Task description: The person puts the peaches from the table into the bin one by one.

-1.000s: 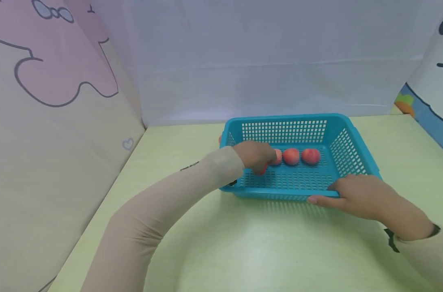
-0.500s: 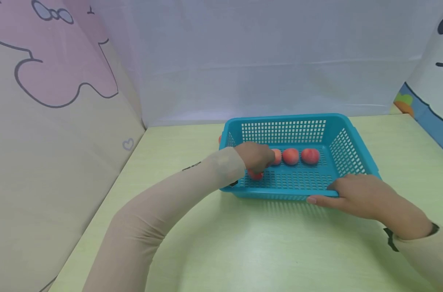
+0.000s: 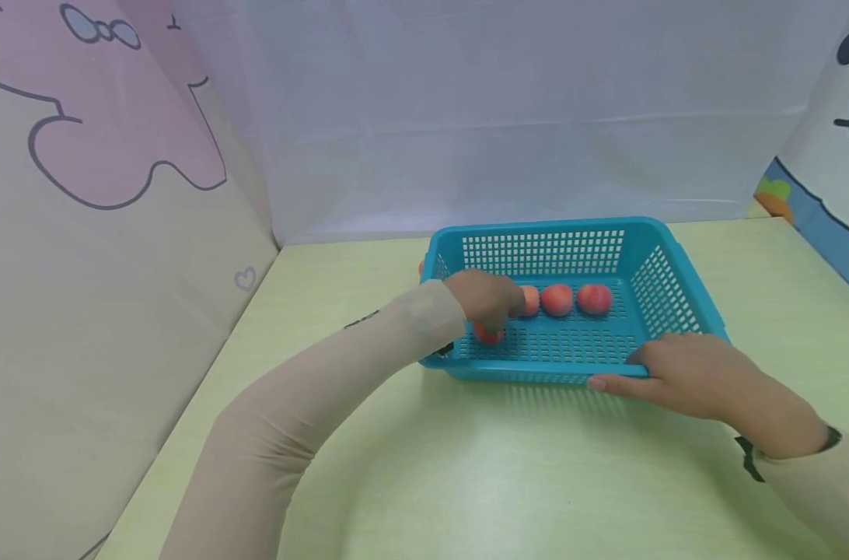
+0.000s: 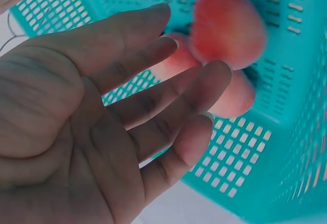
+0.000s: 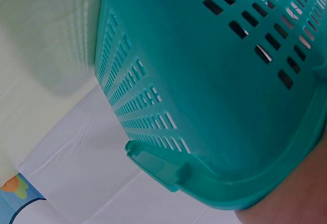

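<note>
The blue plastic basket [image 3: 550, 372] stands on the table with several peaches inside. Two peaches, the rightmost [image 3: 595, 299] and its neighbour [image 3: 557, 299], show fully in a row; a third peach [image 3: 531, 301] is partly covered by my left hand [image 3: 483, 298]. Below that hand lies another peach [image 3: 489, 336], nearer the front wall. In the left wrist view the left palm holds nothing; its fingers are loosely bent beside the peaches [image 4: 230, 27], and contact cannot be told. My right hand [image 3: 704, 381] grips the basket's front rim near the right corner, thumb outside.
A reddish round thing [image 3: 421, 267] peeks out behind the basket's left wall, mostly hidden. The pale green table [image 3: 466, 482] spreads out in front. A white sheet [image 3: 522, 117] hangs behind, and cartoon-printed cloths [image 3: 124, 272] stand at both sides.
The peach beneath my left hand has shifted left and towards the front wall, showing more. My left hand has moved only slightly. My right hand keeps its grip on the rim.
</note>
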Demonstrator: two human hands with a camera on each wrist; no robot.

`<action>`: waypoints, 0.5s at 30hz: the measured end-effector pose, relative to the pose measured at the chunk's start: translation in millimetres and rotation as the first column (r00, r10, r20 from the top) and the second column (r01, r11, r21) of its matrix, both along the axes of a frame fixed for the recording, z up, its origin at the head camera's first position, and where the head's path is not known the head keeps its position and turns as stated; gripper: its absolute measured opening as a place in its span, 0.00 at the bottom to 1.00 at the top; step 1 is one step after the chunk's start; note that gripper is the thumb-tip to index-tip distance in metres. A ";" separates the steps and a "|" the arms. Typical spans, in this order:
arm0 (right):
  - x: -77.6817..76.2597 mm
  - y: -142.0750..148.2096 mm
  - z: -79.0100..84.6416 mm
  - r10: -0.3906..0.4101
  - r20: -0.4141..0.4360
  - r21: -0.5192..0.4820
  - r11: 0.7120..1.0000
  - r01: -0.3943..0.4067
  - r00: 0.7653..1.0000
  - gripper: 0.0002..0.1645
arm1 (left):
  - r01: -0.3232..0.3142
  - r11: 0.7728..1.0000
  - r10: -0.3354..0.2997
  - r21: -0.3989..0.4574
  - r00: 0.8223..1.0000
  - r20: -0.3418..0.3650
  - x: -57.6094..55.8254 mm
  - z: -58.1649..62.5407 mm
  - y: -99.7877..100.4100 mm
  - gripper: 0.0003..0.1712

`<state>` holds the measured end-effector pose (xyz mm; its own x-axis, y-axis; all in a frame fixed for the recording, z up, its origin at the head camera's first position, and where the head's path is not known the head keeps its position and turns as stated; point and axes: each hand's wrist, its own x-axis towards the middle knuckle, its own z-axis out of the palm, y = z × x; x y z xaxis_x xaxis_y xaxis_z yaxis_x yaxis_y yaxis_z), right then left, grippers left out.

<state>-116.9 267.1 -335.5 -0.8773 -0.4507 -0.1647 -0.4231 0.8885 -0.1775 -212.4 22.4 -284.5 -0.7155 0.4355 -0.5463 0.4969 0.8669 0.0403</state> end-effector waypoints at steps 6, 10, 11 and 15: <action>0.5 0.5 -0.9 0.012 0.008 -0.015 1.000 -0.012 1.000 0.31 | 0.055 0.998 -0.053 0.040 0.997 -0.051 -8.2 9.3 -5.2 0.24; 1.5 -0.3 0.0 0.005 0.014 -0.017 1.000 -0.005 1.000 0.32 | 0.127 0.987 -0.113 0.097 0.983 -0.145 -10.0 25.2 -15.5 0.24; 1.7 -0.3 0.3 0.002 0.013 -0.016 1.000 -0.002 1.000 0.32 | 0.146 0.982 -0.124 0.118 0.976 -0.179 -9.2 31.2 -19.9 0.23; 1.4 -0.5 1.4 -0.002 0.010 -0.009 1.000 0.002 1.000 0.32 | 0.197 0.948 -0.101 0.250 0.931 -0.351 -3.1 55.4 -44.3 0.22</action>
